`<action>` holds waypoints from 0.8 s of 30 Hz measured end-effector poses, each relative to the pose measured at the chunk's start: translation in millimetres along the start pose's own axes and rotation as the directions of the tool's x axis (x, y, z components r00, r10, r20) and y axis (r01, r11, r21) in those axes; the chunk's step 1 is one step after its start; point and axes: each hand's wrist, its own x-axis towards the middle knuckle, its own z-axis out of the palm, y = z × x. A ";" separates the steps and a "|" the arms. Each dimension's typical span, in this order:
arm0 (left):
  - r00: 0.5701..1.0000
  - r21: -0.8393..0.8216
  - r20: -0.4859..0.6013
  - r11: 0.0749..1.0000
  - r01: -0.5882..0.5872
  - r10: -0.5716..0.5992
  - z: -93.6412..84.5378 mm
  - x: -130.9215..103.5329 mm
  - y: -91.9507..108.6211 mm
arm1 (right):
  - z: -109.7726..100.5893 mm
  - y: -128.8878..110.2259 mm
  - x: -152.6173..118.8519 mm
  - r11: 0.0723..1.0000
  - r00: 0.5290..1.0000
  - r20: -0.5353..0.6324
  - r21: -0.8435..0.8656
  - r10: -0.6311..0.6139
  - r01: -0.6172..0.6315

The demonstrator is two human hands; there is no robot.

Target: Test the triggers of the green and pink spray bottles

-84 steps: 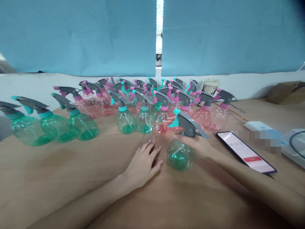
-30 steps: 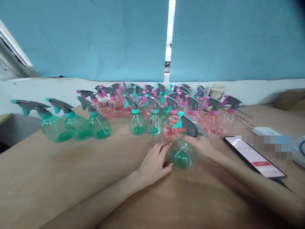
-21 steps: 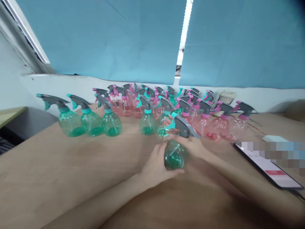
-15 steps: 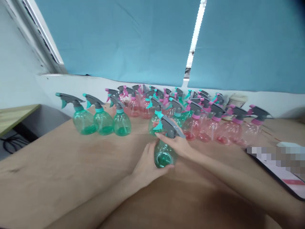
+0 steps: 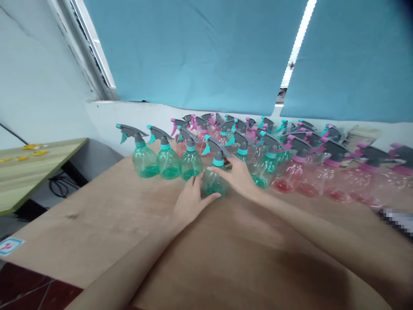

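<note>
A green spray bottle [image 5: 213, 180] with a grey head and turquoise trigger stands roughly upright between my two hands. My left hand [image 5: 190, 201] is curved round its lower left side, thumb across the front near the base. From the right, my right hand [image 5: 239, 177] grips the upper body just under the head, with some fingers hidden behind it. Just to the left, another green spray bottle [image 5: 191, 163] is the last of a short row. Behind my right hand, a further green spray bottle [image 5: 264, 170] is partly covered.
Several pink spray bottles [image 5: 292, 174] line the right side, with more pink and green ones crowded behind. A dark-edged flat object [image 5: 396, 221] lies at the right on the wooden table [image 5: 106, 224]. A second table [image 5: 67, 150] stands at the left, bearing yellow pieces.
The spray bottle was tilted with its base towards me; now it is upright, farther from me, beside the green row. Both hands moved along with it. The view has swung left.
</note>
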 end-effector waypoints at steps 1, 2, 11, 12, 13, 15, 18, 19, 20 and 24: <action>1.000 0.025 -0.026 1.000 -0.001 0.002 0.3 -0.2 0.2 | 1.5 2.3 3.5 1.000 1.000 -0.004 -0.018 -0.004 0.004; 0.999 0.044 -0.048 0.999 0.000 0.002 0.5 -0.3 0.2 | 3.2 4.4 6.9 0.999 1.000 -0.010 -0.031 -0.009 0.008; 0.998 0.063 -0.054 0.998 0.021 -0.018 10.8 -2.1 -1.1 | 8.9 9.2 26.6 0.989 1.000 0.000 -0.147 0.006 -0.006; 0.999 0.057 -0.048 0.998 0.018 -0.015 12.2 -2.6 -0.9 | 8.6 9.5 28.0 0.987 1.000 0.004 -0.160 0.010 -0.009; 0.999 0.048 -0.041 0.999 0.014 -0.012 13.2 -3.1 -0.6 | 8.7 10.1 29.5 0.985 1.000 0.007 -0.172 0.011 -0.010; 1.000 0.027 -0.027 1.000 0.007 -0.006 14.1 -3.8 0.5 | 9.8 11.8 32.4 0.981 1.000 0.007 -0.196 0.009 -0.007; 1.000 -0.010 -0.002 1.000 -0.003 0.003 13.6 -4.5 2.9 | 13.4 14.3 36.5 0.975 1.000 0.000 -0.224 0.006 -0.006; 1.000 -0.022 0.006 1.000 -0.006 0.006 13.4 -4.7 3.7 | 14.8 14.9 37.8 0.974 1.000 -0.004 -0.225 0.008 -0.008; 1.000 -0.033 0.014 0.999 -0.008 0.009 13.4 -4.9 4.4 | 16.1 15.3 39.2 0.976 1.000 -0.008 -0.220 0.009 -0.010; 0.999 -0.066 0.032 0.998 -0.010 0.012 14.7 -5.3 5.7 | 19.7 16.2 43.3 0.982 1.000 -0.018 -0.187 0.011 -0.014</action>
